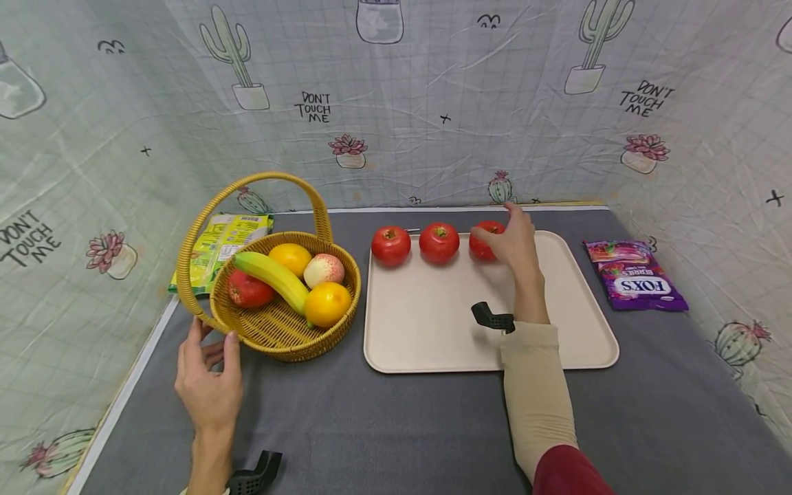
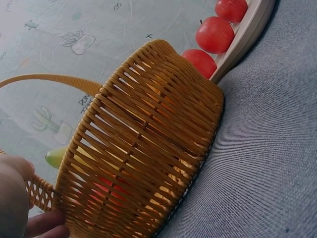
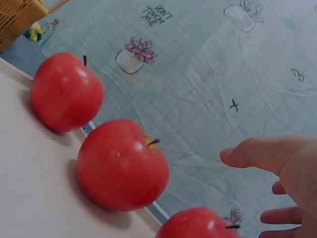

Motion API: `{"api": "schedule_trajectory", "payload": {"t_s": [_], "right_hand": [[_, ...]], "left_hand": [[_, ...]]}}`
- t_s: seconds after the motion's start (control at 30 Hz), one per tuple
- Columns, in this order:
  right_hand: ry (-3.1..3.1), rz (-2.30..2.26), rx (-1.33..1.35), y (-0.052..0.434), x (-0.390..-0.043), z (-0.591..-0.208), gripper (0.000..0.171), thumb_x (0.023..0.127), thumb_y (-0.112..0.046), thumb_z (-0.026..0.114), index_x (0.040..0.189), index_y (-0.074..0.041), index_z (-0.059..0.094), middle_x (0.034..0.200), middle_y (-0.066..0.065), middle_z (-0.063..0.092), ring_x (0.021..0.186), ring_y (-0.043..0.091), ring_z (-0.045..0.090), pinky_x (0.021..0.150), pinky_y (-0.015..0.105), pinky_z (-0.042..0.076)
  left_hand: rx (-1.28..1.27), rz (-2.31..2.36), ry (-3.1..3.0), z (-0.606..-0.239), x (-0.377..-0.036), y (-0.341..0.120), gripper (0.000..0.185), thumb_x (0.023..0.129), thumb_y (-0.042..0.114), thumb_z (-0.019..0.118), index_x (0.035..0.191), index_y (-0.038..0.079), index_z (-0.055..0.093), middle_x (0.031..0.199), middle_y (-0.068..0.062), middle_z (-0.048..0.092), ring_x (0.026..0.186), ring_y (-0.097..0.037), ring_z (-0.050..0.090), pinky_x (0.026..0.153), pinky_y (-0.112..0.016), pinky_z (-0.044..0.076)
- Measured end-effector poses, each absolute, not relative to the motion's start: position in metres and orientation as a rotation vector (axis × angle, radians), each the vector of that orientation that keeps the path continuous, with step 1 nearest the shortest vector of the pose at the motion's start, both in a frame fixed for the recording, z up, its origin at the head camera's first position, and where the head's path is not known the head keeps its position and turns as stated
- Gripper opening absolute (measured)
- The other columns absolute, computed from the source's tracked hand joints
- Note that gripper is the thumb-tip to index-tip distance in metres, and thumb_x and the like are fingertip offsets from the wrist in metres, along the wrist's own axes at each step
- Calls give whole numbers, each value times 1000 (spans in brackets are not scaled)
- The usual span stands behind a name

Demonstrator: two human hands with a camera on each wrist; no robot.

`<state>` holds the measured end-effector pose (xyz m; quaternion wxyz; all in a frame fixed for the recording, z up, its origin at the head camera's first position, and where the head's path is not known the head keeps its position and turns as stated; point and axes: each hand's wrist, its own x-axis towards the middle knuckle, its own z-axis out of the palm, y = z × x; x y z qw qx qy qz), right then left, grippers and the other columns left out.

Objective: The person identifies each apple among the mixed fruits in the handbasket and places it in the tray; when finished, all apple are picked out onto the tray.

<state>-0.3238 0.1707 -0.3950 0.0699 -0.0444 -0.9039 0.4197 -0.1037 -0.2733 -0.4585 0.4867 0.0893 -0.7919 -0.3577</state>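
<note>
Apples sit in a row along the tray's [image 1: 557, 357] upper edge; your right hand [image 1: 515, 242] hovers at the rightmost apple [image 1: 482, 240], fingers spread and gripping nothing. Your left hand [image 1: 209, 385], lower left, rests open against the basket [image 1: 297, 344].

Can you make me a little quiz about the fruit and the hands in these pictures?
1. How many red apples sit on the tray?
2. True or false: the left hand touches the basket.
3. Which hand is at the rightmost apple: A left, B right?

Key: 1. three. 2. true, at its rim. 3. B, the right hand.
</note>
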Motion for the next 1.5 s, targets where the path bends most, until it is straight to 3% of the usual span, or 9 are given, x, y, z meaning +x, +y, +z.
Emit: {"api": "schedule_trajectory", "payload": {"t_s": [0.43, 0.8, 1.5], "right_hand": [[-2604, 1281, 102, 133, -305, -359, 83, 78, -40, 72, 146, -17, 29, 147, 9, 35, 136, 25, 31, 112, 49, 32], [-2542, 1346, 320, 102, -299, -344, 83, 75, -42, 74, 143, -16, 34, 144, 4, 40, 134, 19, 35, 111, 41, 34], [-2541, 1151, 744, 26, -284, -322, 77, 79, -42, 71, 142, -15, 36, 144, 3, 38, 133, 22, 33, 111, 40, 34]], "left_hand": [[208, -882, -1899, -438, -97, -257, 57, 82, 0, 67, 135, 13, 51, 110, -24, 61, 78, 18, 51, 72, 4, 42], [222, -901, -1902, -458, -104, -271, 59, 81, 3, 69, 136, 18, 51, 113, -16, 62, 78, 15, 54, 70, 1, 45], [222, -884, -1912, -458, -104, -271, 60, 81, 3, 69, 136, 18, 51, 113, -17, 62, 78, 15, 53, 71, 2, 44]]}}
